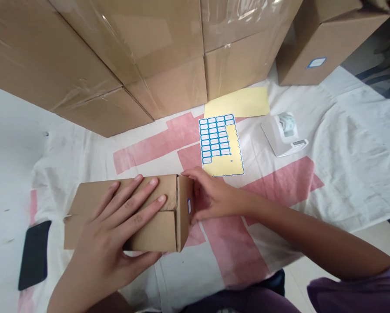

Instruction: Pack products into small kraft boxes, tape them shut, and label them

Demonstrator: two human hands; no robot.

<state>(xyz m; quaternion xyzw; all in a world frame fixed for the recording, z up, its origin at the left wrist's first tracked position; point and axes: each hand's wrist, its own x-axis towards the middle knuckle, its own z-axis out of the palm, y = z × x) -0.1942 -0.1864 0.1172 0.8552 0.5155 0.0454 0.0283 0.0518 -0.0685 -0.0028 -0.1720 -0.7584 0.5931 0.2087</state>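
Note:
A small brown cardboard box (pixel 156 237) lies on a white and pink cloth in front of me. My left hand (pixel 116 234) rests on its top, fingers spread flat, thumb against the near side. My right hand (pixel 211 198) presses against the box's right end, fingers together over a small blue-edged label (pixel 189 205) stuck there. Just beyond the box lies a yellow sheet of blue-bordered labels (pixel 218 143), partly used.
Large taped cardboard boxes (pixel 132 56) are stacked behind, and another box (pixel 325 39) bearing a blue label stands at the back right. A white tape dispenser (pixel 284 132) sits to the right. A black phone (pixel 35 254) lies at the left. A plain yellow sheet (pixel 240 102) lies behind the labels.

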